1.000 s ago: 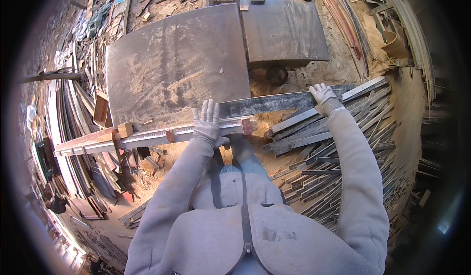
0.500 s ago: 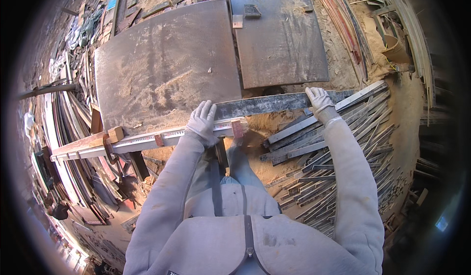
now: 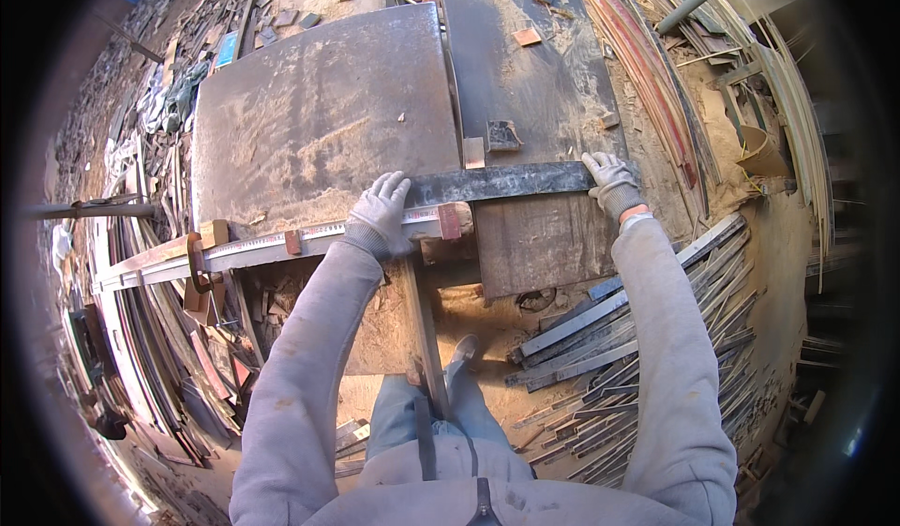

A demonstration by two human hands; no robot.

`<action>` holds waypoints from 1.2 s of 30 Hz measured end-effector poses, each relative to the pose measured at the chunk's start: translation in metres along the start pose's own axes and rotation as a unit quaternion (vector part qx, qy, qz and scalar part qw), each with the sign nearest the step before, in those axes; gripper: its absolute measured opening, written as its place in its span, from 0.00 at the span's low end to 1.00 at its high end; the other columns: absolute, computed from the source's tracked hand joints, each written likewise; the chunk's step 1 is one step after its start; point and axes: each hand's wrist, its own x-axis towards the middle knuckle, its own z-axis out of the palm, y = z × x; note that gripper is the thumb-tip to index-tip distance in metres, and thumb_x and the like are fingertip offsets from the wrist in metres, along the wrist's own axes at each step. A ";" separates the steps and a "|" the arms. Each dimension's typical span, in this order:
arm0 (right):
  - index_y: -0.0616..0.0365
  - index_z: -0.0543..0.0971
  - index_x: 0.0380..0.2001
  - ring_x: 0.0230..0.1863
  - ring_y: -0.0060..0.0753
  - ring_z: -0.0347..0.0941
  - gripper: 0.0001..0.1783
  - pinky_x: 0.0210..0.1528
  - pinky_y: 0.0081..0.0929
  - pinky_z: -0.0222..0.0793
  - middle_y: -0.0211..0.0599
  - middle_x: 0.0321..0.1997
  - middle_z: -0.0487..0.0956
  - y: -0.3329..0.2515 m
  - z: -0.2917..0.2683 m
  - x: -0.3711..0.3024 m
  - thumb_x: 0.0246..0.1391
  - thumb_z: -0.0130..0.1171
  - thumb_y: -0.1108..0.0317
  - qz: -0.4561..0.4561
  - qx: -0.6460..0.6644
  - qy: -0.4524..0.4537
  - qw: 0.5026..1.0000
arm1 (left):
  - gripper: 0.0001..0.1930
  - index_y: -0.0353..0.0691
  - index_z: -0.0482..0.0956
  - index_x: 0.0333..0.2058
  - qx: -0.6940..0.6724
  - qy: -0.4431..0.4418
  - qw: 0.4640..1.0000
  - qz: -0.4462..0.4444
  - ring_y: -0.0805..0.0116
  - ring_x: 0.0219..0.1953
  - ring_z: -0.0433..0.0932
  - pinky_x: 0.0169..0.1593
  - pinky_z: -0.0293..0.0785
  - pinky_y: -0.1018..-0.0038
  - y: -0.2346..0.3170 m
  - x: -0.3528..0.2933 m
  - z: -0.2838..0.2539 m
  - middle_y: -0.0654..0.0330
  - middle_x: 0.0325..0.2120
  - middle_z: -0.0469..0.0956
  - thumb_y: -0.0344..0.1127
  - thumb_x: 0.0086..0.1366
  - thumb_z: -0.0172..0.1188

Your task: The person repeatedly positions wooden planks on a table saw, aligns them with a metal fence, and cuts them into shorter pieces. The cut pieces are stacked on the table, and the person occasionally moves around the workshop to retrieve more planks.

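Observation:
A dark, flat wooden plank (image 3: 506, 184) lies crosswise between my gloved hands. My left hand (image 3: 379, 215) holds its left end, fingers over the top and thumb side hidden. My right hand (image 3: 614, 187) grips the right end, its fingers bent over the far edge. Beneath the plank are the left panel (image 3: 309, 132), brown and dusted with sawdust, and the dark right panel (image 3: 539, 245), with a gap between them. Just below my left hand runs a straight bar with a measuring tape (image 3: 323, 232), ending in a reddish block (image 3: 455, 220).
A metal clamp (image 3: 196, 265) grips the bar's left part. Small blocks (image 3: 504, 136) sit on the right panel. A pile of thin strips (image 3: 637, 338) lies at the right, and long boards (image 3: 141, 338) are stacked at the left. Sawdust covers the ground.
The right panel and its blocks have come nearer to me, now reaching under and past the plank. My hands still hold the plank. More of the ground and my legs shows.

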 end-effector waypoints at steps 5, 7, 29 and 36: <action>0.51 0.70 0.72 0.74 0.53 0.66 0.49 0.76 0.44 0.62 0.48 0.72 0.72 0.017 -0.016 0.049 0.46 0.80 0.66 0.022 0.002 -0.025 0.999 | 0.50 0.33 0.66 0.71 -0.013 0.050 0.998 0.036 0.46 0.77 0.59 0.79 0.58 0.58 -0.022 0.039 -0.020 0.43 0.73 0.63 0.47 0.52 0.75; 0.51 0.70 0.72 0.76 0.52 0.64 0.48 0.77 0.44 0.61 0.48 0.73 0.71 0.017 -0.022 0.065 0.47 0.79 0.64 0.029 -0.015 -0.028 0.999 | 0.50 0.33 0.67 0.70 -0.009 0.073 0.996 0.044 0.45 0.76 0.60 0.78 0.59 0.58 -0.032 0.055 -0.023 0.43 0.72 0.65 0.49 0.51 0.76; 0.63 0.72 0.66 0.60 0.51 0.71 0.45 0.61 0.47 0.66 0.48 0.55 0.77 -0.108 -0.044 0.012 0.47 0.77 0.57 -0.138 -0.037 0.025 0.989 | 0.74 0.41 0.49 0.79 -0.050 0.133 0.989 0.048 0.36 0.72 0.67 0.67 0.75 0.52 0.004 -0.028 0.025 0.40 0.79 0.49 0.58 0.37 0.85; 0.60 0.72 0.69 0.62 0.50 0.70 0.46 0.65 0.47 0.64 0.46 0.59 0.76 -0.105 -0.030 0.008 0.49 0.77 0.54 -0.139 0.001 0.018 0.990 | 0.64 0.40 0.60 0.74 -0.067 0.088 0.992 0.059 0.43 0.73 0.63 0.74 0.66 0.53 0.008 -0.023 0.014 0.47 0.71 0.65 0.53 0.39 0.82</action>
